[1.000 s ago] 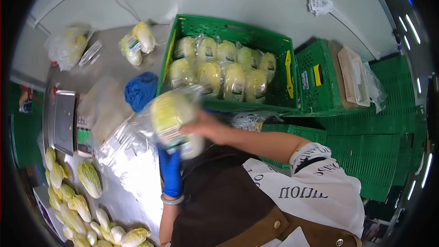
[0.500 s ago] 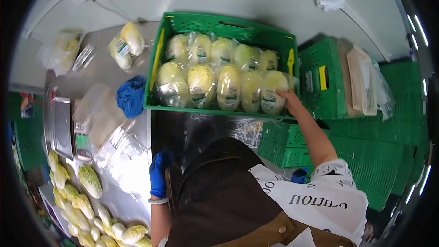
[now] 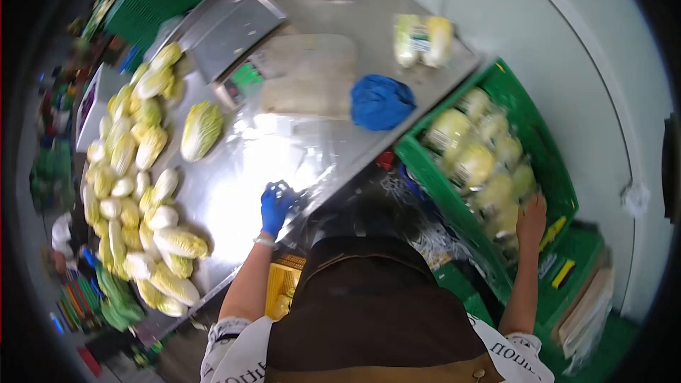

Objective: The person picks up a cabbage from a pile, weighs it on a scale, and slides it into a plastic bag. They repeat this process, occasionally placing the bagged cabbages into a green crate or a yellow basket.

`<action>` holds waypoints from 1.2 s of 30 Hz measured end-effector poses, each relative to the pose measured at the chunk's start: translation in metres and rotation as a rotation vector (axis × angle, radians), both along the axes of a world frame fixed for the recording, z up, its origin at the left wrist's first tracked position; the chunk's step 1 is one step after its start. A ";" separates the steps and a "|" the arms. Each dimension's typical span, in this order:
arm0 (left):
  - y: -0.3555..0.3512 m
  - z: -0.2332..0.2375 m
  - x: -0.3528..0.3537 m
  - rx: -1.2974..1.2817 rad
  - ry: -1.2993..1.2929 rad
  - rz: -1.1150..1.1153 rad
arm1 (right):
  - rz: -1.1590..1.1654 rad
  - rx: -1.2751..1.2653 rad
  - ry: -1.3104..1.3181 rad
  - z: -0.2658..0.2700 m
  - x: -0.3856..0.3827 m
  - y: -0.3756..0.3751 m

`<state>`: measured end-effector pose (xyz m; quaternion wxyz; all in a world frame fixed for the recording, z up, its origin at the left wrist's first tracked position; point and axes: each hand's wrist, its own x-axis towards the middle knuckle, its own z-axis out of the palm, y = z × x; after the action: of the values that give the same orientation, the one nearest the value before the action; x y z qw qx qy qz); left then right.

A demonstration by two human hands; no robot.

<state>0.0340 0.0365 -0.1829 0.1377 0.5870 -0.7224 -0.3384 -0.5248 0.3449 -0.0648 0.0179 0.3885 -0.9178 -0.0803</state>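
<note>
My left hand, in a blue glove, is over the near edge of the steel table. Clear plastic film lies right beside its fingers, which are bent and blurred, so I cannot tell whether they hold it. My bare right hand reaches into the green crate, fingers extended along the wrapped napa cabbages at the crate's near right end. Those cabbages lie in rows, each in clear wrap; motion smears their labels.
Loose napa cabbages are heaped along the table's left side, with a single one apart. A scale, a blue bundle and two wrapped cabbages are farther back. Another green crate stands at right; a yellow crate sits below.
My view has swung left, so the table fills more of it and the crate appears turned at right. My left hand has risen onto the table edge; my right hand stays at the crate's end.
</note>
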 end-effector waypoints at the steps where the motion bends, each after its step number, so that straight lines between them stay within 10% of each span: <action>1: -0.005 0.008 -0.008 -0.096 -0.199 -0.155 | 0.164 -0.225 -0.109 0.004 0.016 -0.041; 4: -0.026 -0.006 -0.021 -0.224 -0.142 -0.095 | 0.418 -0.568 -0.594 0.016 0.116 -0.185; 10: -0.063 0.011 0.012 -0.048 0.211 -0.088 | 1.051 -0.367 -0.219 -0.036 0.264 -0.382; 13: -0.074 0.025 0.076 0.110 0.325 0.111 | 0.917 0.008 -0.382 -0.038 0.280 -0.437; 15: -0.077 0.010 0.130 0.117 0.412 0.311 | 1.004 -0.206 -0.338 0.005 0.314 -0.435; 19: -0.102 0.009 0.249 -0.512 -0.172 0.403 | 0.996 -0.140 -0.740 0.058 0.404 -0.396; 21: -0.131 0.067 0.272 -0.407 -0.558 0.395 | 0.947 0.034 -1.016 0.044 0.443 -0.385; 26: -0.212 0.030 0.376 -0.369 -0.846 0.060 | 1.408 0.219 -0.955 0.031 0.520 -0.392; 29: -0.249 0.048 0.394 0.006 -0.421 0.237 | 1.461 0.134 -1.011 0.026 0.551 -0.426; 34: -0.257 0.115 0.304 0.090 1.006 0.647 | 1.091 -0.167 -1.134 0.032 0.609 -0.500; 36: -0.256 0.142 0.263 0.155 1.222 0.502 | 0.983 -0.357 -1.196 0.037 0.633 -0.532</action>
<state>0.2965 -0.2193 -0.0412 0.5544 0.4484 -0.3293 -0.6190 0.1083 -0.1873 -0.0275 -0.3828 0.7175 -0.4943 0.3072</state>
